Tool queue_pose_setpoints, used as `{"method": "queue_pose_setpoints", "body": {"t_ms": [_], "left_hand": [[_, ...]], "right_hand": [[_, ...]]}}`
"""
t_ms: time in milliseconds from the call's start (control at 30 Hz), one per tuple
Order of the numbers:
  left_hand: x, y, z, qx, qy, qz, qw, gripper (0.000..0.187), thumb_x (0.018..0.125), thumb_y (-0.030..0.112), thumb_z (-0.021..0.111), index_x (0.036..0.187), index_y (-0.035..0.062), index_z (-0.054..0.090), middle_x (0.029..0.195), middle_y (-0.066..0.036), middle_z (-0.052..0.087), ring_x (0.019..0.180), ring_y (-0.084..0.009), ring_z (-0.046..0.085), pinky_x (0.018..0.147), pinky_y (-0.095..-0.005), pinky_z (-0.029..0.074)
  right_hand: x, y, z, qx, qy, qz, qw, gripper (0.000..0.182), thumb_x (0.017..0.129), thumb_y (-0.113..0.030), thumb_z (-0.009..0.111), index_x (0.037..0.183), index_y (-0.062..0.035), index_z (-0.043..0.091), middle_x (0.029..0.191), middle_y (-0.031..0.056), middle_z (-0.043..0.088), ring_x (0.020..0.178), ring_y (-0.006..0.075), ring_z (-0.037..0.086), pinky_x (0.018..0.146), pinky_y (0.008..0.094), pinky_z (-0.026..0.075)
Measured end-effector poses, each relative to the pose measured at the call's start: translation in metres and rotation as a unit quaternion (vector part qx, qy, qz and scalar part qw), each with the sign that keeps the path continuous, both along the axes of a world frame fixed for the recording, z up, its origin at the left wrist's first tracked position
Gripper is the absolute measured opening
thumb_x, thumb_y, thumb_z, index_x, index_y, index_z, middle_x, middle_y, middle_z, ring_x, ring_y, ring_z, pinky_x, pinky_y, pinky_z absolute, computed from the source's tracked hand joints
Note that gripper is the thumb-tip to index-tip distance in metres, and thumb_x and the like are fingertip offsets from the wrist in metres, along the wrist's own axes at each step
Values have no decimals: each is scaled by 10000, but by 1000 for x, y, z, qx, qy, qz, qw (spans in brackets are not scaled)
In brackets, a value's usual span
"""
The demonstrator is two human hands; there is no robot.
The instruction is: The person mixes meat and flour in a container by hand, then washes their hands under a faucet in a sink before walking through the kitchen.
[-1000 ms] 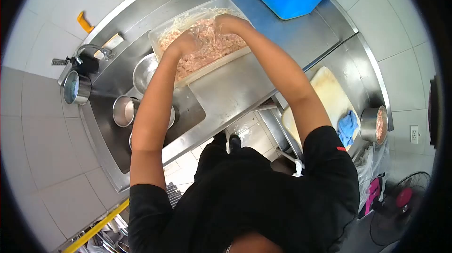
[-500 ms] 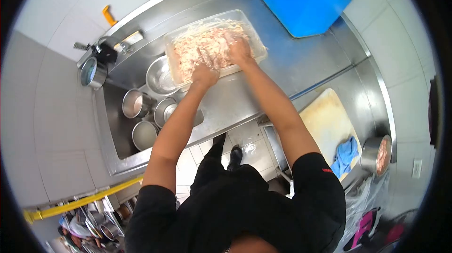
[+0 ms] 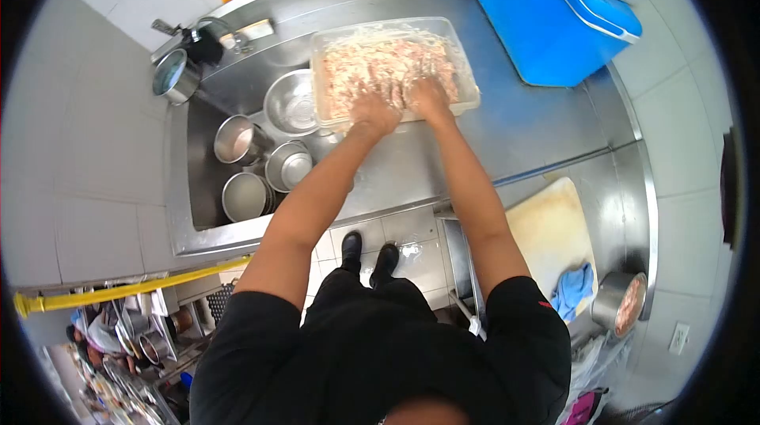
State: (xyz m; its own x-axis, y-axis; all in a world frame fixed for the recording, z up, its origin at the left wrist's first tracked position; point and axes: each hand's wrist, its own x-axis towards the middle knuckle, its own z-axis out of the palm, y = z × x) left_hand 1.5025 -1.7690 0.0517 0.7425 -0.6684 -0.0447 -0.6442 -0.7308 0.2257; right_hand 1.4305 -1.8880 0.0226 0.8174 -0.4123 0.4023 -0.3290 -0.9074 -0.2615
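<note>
A translucent plastic tub on the steel counter holds a pale pink mixture that looks like shredded or ground raw meat. My left hand is at the tub's near side, its fingers spread and pushed into the meat. Beside it, my right hand presses into the same mixture, fingers stretched forward and partly sunk in it. Bits of meat cling to both hands. The fingertips are hidden in the mixture.
Left of the tub, a sink holds a metal bowl and several metal pots. A blue cooler stands at the back right. On the right are a cutting board, a blue cloth and a pot of meat.
My right hand has drawn back from the tub's far right part toward its near side, closer to my left hand. The whole view has shifted, with the tub now further right.
</note>
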Motion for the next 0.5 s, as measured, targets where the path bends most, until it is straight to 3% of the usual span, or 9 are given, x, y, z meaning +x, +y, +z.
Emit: {"method": "queue_pose_setpoints", "body": {"t_ms": [33,67,133,233,300,400,433,467,500], "left_hand": [[0,0,5,53,56,-11,997,672,862,538,149,1386,125,73,1387,-254,139,1268,-370,229,1040,-409,206],[-4,2,10,53,64,-24,996,672,862,538,149,1386,125,73,1387,-254,139,1268,-370,229,1040,-409,206],[-9,4,19,2,51,39,998,632,836,484,327,1176,-33,458,1222,-233,445,1129,-324,451,934,-362,371],[1,3,-1,13,24,-11,1000,629,806,472,399,1182,-30,453,1186,-218,483,1110,-324,467,922,-364,379],[0,3,1,32,24,-18,999,636,778,461,451,1182,-29,450,1199,-211,471,1127,-314,451,939,-363,365],[-2,5,13,31,86,-3,996,662,781,471,443,1203,-38,428,1284,-227,374,1186,-309,388,976,-359,328],[2,2,4,60,71,-17,996,656,821,495,331,1293,42,274,1355,-197,232,1248,-322,253,1020,-379,235],[4,0,2,87,56,-32,994,662,862,519,220,1383,123,119,1427,-167,91,1310,-335,118,1064,-399,141],[4,1,-2,81,55,-39,994,662,862,519,220,1383,123,119,1427,-167,91,1310,-335,118,1064,-399,141]], "right_hand": [[-7,8,15,19,37,-13,999,208,671,-250,589,713,-48,616,775,160,592,797,342,544,713,433,432],[-17,14,23,40,75,-28,996,197,666,-251,591,714,-60,608,765,147,586,781,343,536,713,431,427],[-33,23,26,5,92,-18,996,180,673,-219,568,727,-57,627,799,143,607,826,320,559,749,418,441],[-57,34,30,-32,96,34,994,176,709,-193,531,730,-49,631,783,125,625,866,308,573,805,429,435],[-67,46,37,-184,-51,43,981,220,749,-179,511,868,-23,611,902,157,613,879,298,565,831,417,424],[-78,50,19,-143,-14,53,988,331,795,-169,481,1068,15,521,1100,202,534,988,311,520,906,380,389],[-77,48,34,-149,-13,49,988,331,795,-169,481,1068,15,521,1100,202,534,988,311,520,906,380,389],[-77,47,61,144,45,21,988,382,812,-174,475,1136,29,463,1179,200,478,1067,306,467,949,369,351],[-77,45,78,425,96,-11,900,439,830,-179,468,1204,43,404,1258,197,421,1146,301,415,993,358,312]]}}
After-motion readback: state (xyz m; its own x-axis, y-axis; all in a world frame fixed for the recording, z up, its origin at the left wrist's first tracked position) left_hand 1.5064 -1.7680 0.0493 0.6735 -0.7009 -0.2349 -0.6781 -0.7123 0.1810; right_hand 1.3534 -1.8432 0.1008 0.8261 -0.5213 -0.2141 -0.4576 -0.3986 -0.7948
